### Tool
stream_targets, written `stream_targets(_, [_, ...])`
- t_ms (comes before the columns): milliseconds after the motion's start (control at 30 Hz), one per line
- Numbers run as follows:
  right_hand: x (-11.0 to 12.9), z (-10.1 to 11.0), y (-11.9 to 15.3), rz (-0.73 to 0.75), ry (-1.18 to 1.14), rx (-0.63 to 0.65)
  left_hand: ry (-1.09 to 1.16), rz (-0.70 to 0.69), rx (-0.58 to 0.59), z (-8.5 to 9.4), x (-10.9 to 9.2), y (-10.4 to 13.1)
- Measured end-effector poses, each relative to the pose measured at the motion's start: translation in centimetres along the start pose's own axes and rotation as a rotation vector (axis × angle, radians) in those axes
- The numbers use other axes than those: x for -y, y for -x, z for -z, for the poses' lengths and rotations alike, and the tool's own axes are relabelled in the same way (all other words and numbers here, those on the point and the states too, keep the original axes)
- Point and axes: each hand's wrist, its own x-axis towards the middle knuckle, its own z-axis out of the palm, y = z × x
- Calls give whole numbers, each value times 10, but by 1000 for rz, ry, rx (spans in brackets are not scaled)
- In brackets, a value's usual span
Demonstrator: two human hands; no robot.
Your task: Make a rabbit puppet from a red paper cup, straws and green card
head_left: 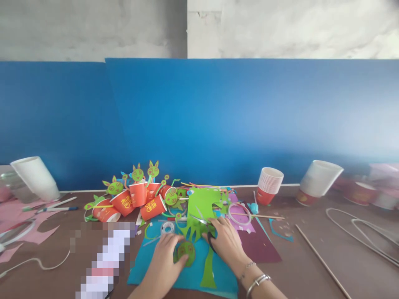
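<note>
Left hand: my view shows the left hand (168,257) with its thumb on the face of a round green disc (187,251) and its forefinger at the edge, a narrow hold.
Right hand: the right hand (226,238) has its fingers closed on the dark handle of the scissors (201,220); the blades stand apart, pointing away over green paper.
Green disc: above the blue sheet (137,274), between the hands; a face is marked on it. I see no ears on it and no cup joined to it.
Eared figures: several are made up, green faces with ears (153,169) among red cups (138,195), at left beyond the blue sheet.
Green sheet (202,201): partly cut, edges notched, much of it whole; I judge that cutting is unfinished.
Green strip (208,272): lies loose on the blue sheet, nearer the wearer.
Tape roll (167,227): just beyond the left hand.
Cup stack (270,185): nested and upright at right, with no figures on it.
Finding: I judge the work well advanced, with the held disc unassembled.
</note>
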Motion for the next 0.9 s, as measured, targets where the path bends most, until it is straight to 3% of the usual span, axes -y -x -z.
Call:
stream_targets(100, [-10,-6,-5,-88,-101,6,-80,-106,-9,4,0,3])
stream_targets(267, [-20,-12,-15,-124,-164,-7,-159,-144,69,2,-2,6])
stream_targets(333, [-22,-13,-19,-127,-172,-26,-182,-193,8,1,2,4])
stream_targets(433, [-27,-12,-23,-114,-199,-24,-257,-264,-192,4,14,-3])
stream_targets(533, [-32,-11,-25,-108,-239,-5,-329,-261,-309,8,27,-9])
stream_targets(767, [-41,-15,-32,-114,-301,59,-310,-203,-171,7,37,-14])
stream_targets(900, [-33,-16,-30,-122,-240,-23,-298,-176,-162,8,34,-15])
